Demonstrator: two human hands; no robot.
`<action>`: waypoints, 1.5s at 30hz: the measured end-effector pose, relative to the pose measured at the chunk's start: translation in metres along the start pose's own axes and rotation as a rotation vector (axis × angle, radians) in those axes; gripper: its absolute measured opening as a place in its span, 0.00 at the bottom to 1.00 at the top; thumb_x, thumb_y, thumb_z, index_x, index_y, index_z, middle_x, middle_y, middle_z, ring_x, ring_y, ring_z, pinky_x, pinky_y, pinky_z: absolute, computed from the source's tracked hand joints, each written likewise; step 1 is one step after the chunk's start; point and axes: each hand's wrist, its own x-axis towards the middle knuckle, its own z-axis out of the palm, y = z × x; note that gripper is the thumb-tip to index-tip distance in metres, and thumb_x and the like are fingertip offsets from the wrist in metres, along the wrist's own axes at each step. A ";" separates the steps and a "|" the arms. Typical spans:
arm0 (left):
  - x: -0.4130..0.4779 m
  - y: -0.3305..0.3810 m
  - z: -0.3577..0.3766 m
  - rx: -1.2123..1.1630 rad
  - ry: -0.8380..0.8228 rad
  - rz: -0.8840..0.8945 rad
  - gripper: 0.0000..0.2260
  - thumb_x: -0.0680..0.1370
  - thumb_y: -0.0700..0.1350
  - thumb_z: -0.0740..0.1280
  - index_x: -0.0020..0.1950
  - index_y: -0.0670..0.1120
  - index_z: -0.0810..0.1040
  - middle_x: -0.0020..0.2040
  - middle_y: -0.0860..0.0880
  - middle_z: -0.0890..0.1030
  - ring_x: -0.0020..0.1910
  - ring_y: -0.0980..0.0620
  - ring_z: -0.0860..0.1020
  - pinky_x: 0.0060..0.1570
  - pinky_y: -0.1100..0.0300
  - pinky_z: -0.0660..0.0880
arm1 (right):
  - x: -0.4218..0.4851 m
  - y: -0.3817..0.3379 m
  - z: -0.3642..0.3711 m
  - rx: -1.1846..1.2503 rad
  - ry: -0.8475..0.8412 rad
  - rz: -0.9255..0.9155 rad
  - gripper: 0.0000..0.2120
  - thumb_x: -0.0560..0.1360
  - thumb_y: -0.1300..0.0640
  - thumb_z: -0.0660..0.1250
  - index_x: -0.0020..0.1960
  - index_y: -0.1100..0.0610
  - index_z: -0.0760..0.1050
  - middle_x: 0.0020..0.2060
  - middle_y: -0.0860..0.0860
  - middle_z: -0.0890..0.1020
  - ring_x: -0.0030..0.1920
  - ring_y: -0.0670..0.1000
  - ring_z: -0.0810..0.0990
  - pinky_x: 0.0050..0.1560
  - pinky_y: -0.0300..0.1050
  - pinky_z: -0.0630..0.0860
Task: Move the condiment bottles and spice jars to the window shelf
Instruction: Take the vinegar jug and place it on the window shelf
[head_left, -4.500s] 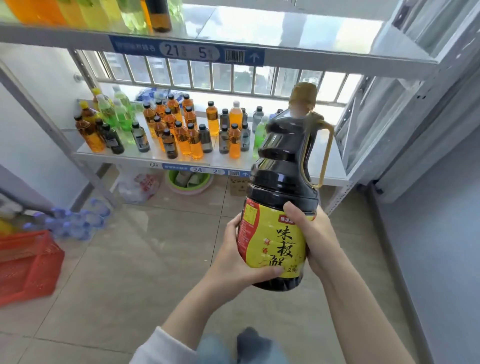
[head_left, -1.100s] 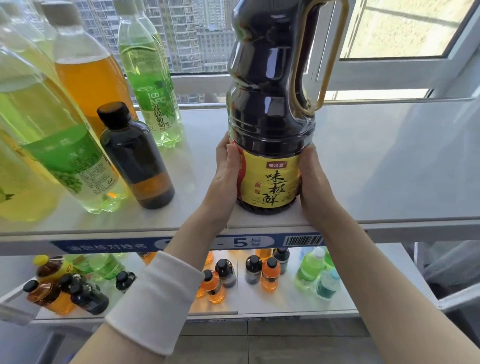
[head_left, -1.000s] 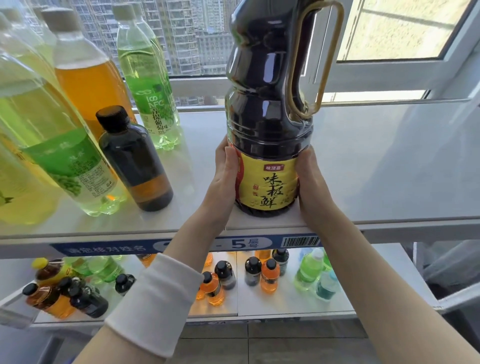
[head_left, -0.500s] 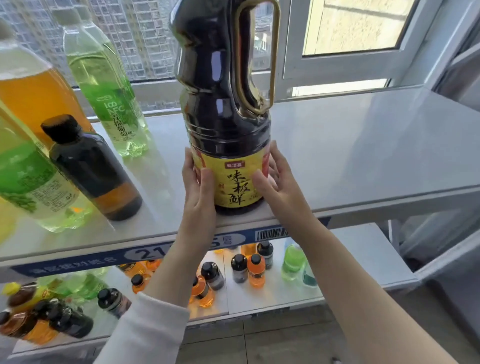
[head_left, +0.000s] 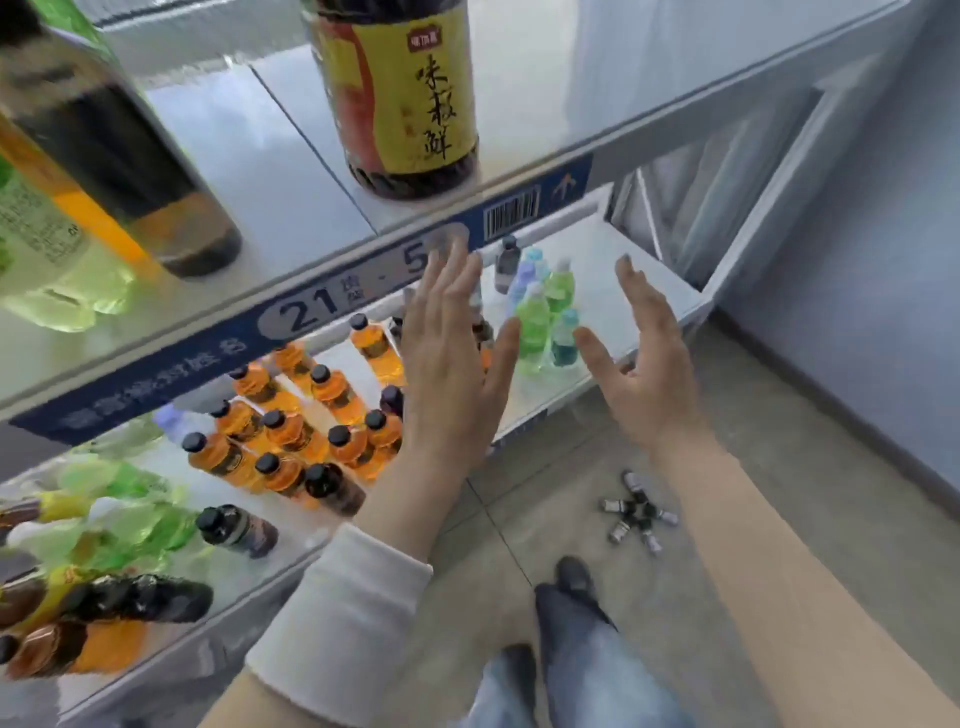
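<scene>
The big dark soy sauce bottle (head_left: 405, 98) with a yellow and red label stands upright on the top shelf (head_left: 291, 171), close to its front edge. Only its lower half is in view. My left hand (head_left: 452, 358) and my right hand (head_left: 644, 358) hang below the shelf edge, palms facing each other, fingers spread, holding nothing. A smaller dark bottle (head_left: 130, 171) with an orange band stands to the left on the same shelf. Several small dark jars (head_left: 636, 514) lie in a cluster on the floor.
The lower shelf (head_left: 613, 291) carries several orange, green and dark drink bottles (head_left: 311, 415). Large green bottles (head_left: 47, 249) crowd the top shelf's left side. A grey wall (head_left: 857, 234) rises on the right. My legs and shoes (head_left: 571, 623) stand on the tiled floor.
Both hands have let go of the soy sauce bottle and dropped below the shelf edge. The view has tilted down towards the floor.
</scene>
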 end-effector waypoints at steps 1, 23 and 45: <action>-0.010 0.002 0.007 0.017 -0.077 0.025 0.22 0.79 0.49 0.58 0.72 0.42 0.62 0.74 0.45 0.62 0.75 0.48 0.54 0.73 0.48 0.51 | -0.018 0.006 -0.006 -0.058 0.013 0.031 0.32 0.75 0.51 0.66 0.74 0.57 0.57 0.72 0.51 0.63 0.74 0.52 0.58 0.70 0.37 0.52; -0.330 0.292 0.183 -0.017 -0.787 0.847 0.24 0.78 0.46 0.62 0.72 0.42 0.63 0.74 0.44 0.63 0.75 0.41 0.52 0.72 0.45 0.42 | -0.484 0.093 -0.288 -0.654 0.454 0.734 0.35 0.76 0.47 0.62 0.76 0.56 0.50 0.76 0.55 0.55 0.76 0.56 0.49 0.75 0.52 0.47; -0.581 0.618 0.361 -0.156 -0.977 1.142 0.24 0.79 0.48 0.59 0.74 0.45 0.58 0.76 0.45 0.58 0.76 0.43 0.47 0.72 0.44 0.39 | -0.727 0.195 -0.604 -0.767 0.737 0.981 0.34 0.76 0.48 0.63 0.75 0.59 0.54 0.75 0.58 0.58 0.75 0.59 0.53 0.74 0.59 0.53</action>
